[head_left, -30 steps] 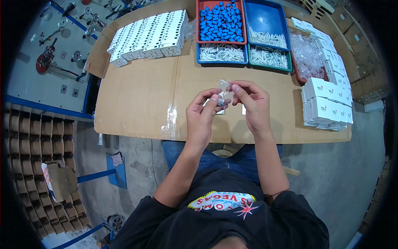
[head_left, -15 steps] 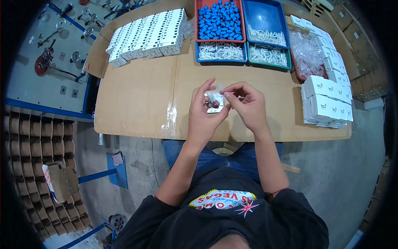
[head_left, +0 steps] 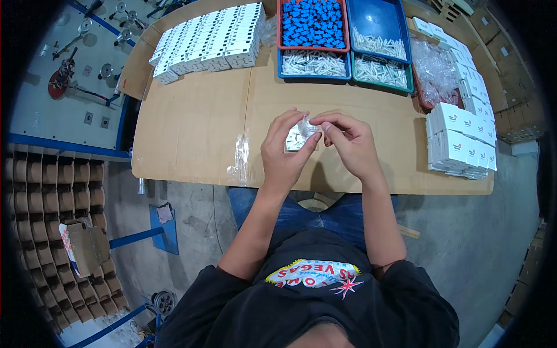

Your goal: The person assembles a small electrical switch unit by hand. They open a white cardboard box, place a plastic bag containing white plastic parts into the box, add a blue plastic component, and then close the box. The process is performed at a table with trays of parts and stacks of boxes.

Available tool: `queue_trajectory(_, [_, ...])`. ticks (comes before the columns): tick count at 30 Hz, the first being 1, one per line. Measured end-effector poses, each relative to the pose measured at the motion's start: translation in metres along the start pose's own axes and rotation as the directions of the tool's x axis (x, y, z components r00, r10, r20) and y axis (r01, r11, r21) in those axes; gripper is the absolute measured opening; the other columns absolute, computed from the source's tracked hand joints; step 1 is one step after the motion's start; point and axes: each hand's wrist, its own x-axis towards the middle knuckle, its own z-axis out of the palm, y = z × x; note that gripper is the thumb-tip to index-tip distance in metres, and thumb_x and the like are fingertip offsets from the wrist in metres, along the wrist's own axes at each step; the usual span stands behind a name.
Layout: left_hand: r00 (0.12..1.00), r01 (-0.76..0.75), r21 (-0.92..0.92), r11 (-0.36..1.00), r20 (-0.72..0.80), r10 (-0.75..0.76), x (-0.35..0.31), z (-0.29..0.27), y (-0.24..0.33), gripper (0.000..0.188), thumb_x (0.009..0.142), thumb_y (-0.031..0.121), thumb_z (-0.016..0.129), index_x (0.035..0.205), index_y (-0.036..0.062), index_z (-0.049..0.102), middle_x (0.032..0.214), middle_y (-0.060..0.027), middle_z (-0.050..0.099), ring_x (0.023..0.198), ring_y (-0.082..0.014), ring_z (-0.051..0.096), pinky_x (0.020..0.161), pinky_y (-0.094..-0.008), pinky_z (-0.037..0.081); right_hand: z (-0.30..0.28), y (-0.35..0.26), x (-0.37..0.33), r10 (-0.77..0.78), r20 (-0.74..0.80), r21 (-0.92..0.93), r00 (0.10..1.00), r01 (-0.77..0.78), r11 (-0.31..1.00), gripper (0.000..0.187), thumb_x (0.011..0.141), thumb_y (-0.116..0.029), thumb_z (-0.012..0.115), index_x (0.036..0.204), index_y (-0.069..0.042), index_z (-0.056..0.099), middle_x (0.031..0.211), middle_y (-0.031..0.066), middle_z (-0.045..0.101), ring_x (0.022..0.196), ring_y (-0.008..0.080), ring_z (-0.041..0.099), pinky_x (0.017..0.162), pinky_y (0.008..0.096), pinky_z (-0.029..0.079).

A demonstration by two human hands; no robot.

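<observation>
In front of me, over the near half of the cardboard-covered table [head_left: 191,133], both hands are closed on a small clear plastic bag [head_left: 307,128]. My left hand [head_left: 282,146] grips it from the left, thumb toward the middle. Its top edge is pinched by the fingers of my right hand [head_left: 351,143]. What the bag contains, if anything, is too small and shiny to make out. Just beyond my left thumb shows a small white box [head_left: 294,140], partly covered by the hands and bag.
Rows of white boxes [head_left: 212,37] stand at the back left. Trays at the back hold blue pieces [head_left: 313,24] and white slim pieces [head_left: 313,64]. Clear plastic bags [head_left: 432,69] fill a red tray at right, near stacked white boxes [head_left: 461,139].
The bag has turned and bunched up between my fingers. My right fingers have shifted slightly along its top, and the view has tilted a little.
</observation>
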Motion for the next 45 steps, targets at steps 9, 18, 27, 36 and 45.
queue_trajectory(9, [0.855,0.484,-0.587,0.649,0.16,-0.493,-0.011,-0.002,-0.035,0.039,0.105,0.024,0.056,0.133,-0.0045,0.057,0.114,-0.0095,0.067,0.1,-0.0144,0.064,0.091,-0.0312,0.05,-0.037,0.02,0.021,0.009,-0.143,-0.052,0.99,-0.017,0.998,0.02,0.102,-0.014,0.063,0.113,0.0,0.073,0.1,0.0033,0.074,0.075,0.0063,0.061,0.071,0.0228,0.052])
queue_trajectory(18, [0.597,0.749,-0.605,-0.269,0.793,-0.119,-0.066,-0.009,-0.115,0.054,0.102,0.045,0.055,0.137,0.0026,0.056,0.1,-0.0072,0.061,0.087,-0.0227,0.056,0.09,-0.0407,0.045,-0.179,0.118,0.085,-0.236,-0.442,-0.629,0.865,-0.112,0.769,0.019,0.095,-0.016,0.069,0.108,-0.002,0.074,0.088,0.0107,0.075,0.081,0.0177,0.071,0.074,0.0321,0.055])
queue_trajectory(27, [0.405,0.845,-0.384,-0.373,0.914,-0.024,-0.084,0.013,-0.136,0.055,0.101,0.036,0.062,0.138,-0.0031,0.052,0.109,-0.0117,0.064,0.1,-0.0229,0.062,0.101,-0.0406,0.047,-0.196,0.112,0.154,-0.056,-0.395,-0.893,0.917,-0.368,0.259,0.019,0.088,-0.024,0.068,0.097,-0.012,0.079,0.101,0.0167,0.077,0.096,0.0346,0.073,0.083,0.0485,0.057])
queue_trajectory(36, [0.362,0.87,-0.38,-0.315,0.925,-0.116,-0.082,0.016,-0.132,0.06,0.096,0.04,0.067,0.137,-0.0018,0.052,0.104,-0.0099,0.062,0.095,-0.0232,0.06,0.099,-0.0403,0.044,-0.205,0.114,0.184,0.065,-0.448,-0.872,0.892,-0.452,0.188,0.02,0.085,-0.025,0.069,0.098,-0.013,0.079,0.104,0.0176,0.076,0.099,0.0367,0.073,0.086,0.0487,0.057])
queue_trajectory(45, [0.502,0.791,-0.526,-0.312,0.85,-0.158,-0.077,0.01,-0.133,0.067,0.108,0.054,0.04,0.142,-0.0027,0.051,0.096,-0.0059,0.061,0.084,-0.0191,0.06,0.097,-0.0408,0.049,-0.228,0.106,0.169,-0.214,-0.312,-0.765,0.926,-0.111,0.634,0.021,0.089,-0.023,0.072,0.098,-0.003,0.071,0.088,0.0165,0.074,0.085,0.03,0.073,0.075,0.0398,0.056])
